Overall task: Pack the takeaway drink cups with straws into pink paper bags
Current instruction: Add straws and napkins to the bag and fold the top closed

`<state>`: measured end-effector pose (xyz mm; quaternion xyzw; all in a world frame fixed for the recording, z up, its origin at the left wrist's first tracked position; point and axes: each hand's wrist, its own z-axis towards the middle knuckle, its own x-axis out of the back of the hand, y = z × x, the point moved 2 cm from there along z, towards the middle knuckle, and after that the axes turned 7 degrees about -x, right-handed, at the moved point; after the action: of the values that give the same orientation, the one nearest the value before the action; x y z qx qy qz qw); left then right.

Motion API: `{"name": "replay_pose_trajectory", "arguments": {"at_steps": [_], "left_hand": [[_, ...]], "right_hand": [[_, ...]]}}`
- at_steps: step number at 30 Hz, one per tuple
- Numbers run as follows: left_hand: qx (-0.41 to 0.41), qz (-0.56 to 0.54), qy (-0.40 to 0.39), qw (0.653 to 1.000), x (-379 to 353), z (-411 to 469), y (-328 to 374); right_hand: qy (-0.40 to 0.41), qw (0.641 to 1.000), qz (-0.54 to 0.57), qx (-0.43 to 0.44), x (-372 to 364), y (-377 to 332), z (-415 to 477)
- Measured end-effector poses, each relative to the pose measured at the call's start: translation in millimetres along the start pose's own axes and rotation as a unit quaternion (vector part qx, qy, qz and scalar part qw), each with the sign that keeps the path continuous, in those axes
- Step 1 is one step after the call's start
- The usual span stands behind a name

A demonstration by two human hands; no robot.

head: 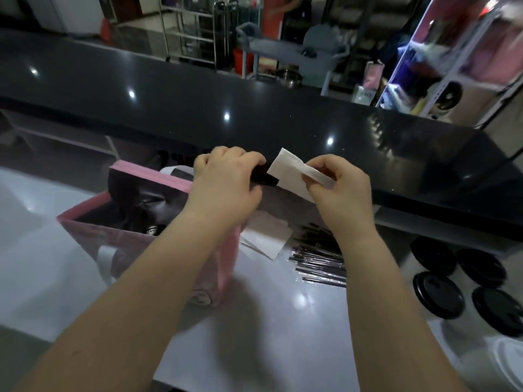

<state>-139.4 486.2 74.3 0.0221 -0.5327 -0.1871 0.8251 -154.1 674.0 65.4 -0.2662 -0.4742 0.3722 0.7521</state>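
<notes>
Forearms reach forward side by side; left hand (226, 176), knuckles up, clenches its grip round a dark object (264, 178) above the pink paper bag (141, 241) by the tabletop's (283, 321) far edge; right hand (339, 185) pinches a white paper slip (285, 165).

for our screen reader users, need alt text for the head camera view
Two hands work above an open pink paper bag: the left hand grips a dark object, the right hand pinches a white paper slip. Wrapped straws and black lids lie to the right.
</notes>
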Motion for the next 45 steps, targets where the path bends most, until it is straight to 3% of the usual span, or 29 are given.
{"name": "replay_pose_trajectory", "arguments": {"at_steps": [5, 11, 16, 20, 26, 29, 33, 35, 38, 40, 42, 45], "left_hand": [[0.029, -0.043, 0.006, 0.999, 45.0, -18.6, -93.0], [0.028, -0.185, -0.044, 0.981, 61.4, -51.5, -206.6], [-0.052, -0.191, -0.138, 0.971, 46.0, -51.1, -243.8], [-0.081, -0.191, -0.192, 0.959, 35.2, -41.4, -256.6], [-0.114, -0.262, -0.240, 0.928, 28.2, -45.8, -261.1], [-0.121, -0.294, -0.216, 0.923, 27.0, -48.3, -261.8], [-0.106, -0.383, -0.080, 0.914, 21.4, -52.7, -263.3], [-0.081, -0.446, -0.014, 0.891, 16.8, -59.9, -263.6], [-0.016, -0.556, 0.082, 0.827, 8.5, -77.5, -266.5], [0.046, -0.600, 0.099, 0.793, -1.2, -90.1, -274.4], [0.096, -0.633, 0.037, 0.767, -12.8, -101.9, -284.5], [0.105, -0.697, -0.135, 0.697, -21.4, -120.4, -294.4]], "right_hand": [[0.029, 0.996, 0.080, 0.017, -39.8, -76.9, -3.9], [-0.052, 0.993, 0.109, -0.017, -121.0, -134.8, -20.4], [-0.133, 0.988, 0.011, -0.079, -173.9, -135.9, -36.2], [-0.165, 0.967, -0.156, -0.116, -194.2, -127.9, -34.3], [-0.147, 0.944, -0.293, -0.038, -208.8, -120.8, -25.6], [-0.125, 0.960, -0.250, -0.031, -204.3, -118.1, -30.6], [-0.080, 0.994, -0.043, -0.059, -179.4, -114.8, -40.8], [-0.036, 0.998, 0.014, -0.054, -160.7, -107.3, -48.6], [0.044, 0.994, 0.053, -0.079, -129.4, -78.7, -64.2], [0.072, 0.986, 0.085, -0.123, -111.7, -52.5, -78.5], [0.061, 0.972, 0.138, -0.179, -100.9, -24.9, -93.7], [-0.076, 0.943, 0.230, -0.227, -96.1, 5.8, -112.5]]}}
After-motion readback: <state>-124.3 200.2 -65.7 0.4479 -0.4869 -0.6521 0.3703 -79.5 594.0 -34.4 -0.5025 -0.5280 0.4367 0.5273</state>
